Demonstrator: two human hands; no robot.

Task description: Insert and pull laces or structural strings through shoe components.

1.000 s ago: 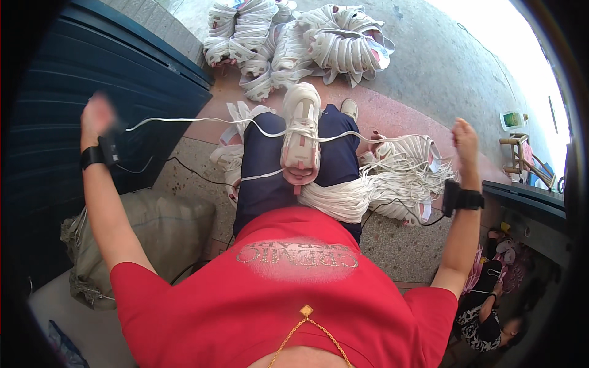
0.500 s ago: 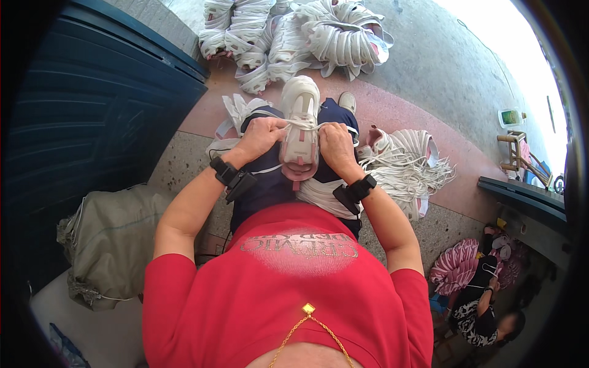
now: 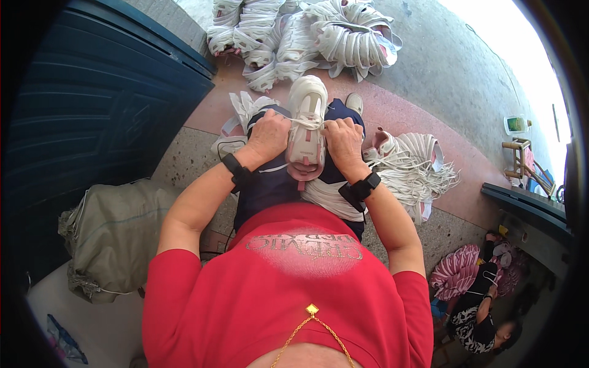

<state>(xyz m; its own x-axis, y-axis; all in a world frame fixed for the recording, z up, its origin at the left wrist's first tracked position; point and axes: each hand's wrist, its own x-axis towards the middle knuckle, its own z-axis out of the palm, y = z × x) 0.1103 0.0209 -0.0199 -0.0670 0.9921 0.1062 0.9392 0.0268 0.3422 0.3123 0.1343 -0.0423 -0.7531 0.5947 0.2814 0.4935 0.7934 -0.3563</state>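
A white and pink sneaker [image 3: 306, 150] rests between my thighs, its toe pointing away from me and its heel toward me. White shoelaces [image 3: 305, 121] cross over its tongue and run out to both sides. Left of the sneaker, my left hand [image 3: 272, 134] has its fingers closed on one lace end. On the opposite side my right hand [image 3: 345, 141] pinches the other lace close to the eyelets. The fingertips are partly hidden by the backs of the hands. A bundle of white laces [image 3: 333, 199] lies across my lap below the heel.
Stacked white shoe uppers [image 3: 297, 46] lie on the floor ahead. More uppers with loose laces [image 3: 417, 165] are at my right, others [image 3: 243, 109] at my left. A dark blue door [image 3: 104, 98], a grey-green sack [image 3: 119, 233], a wooden stool [image 3: 520, 156] and a seated person [image 3: 478, 306] surround me.
My left wrist has rolled, turning the back of that hand further upward. Both hands stay on the laces beside the sneaker. The whole view has shifted slightly.
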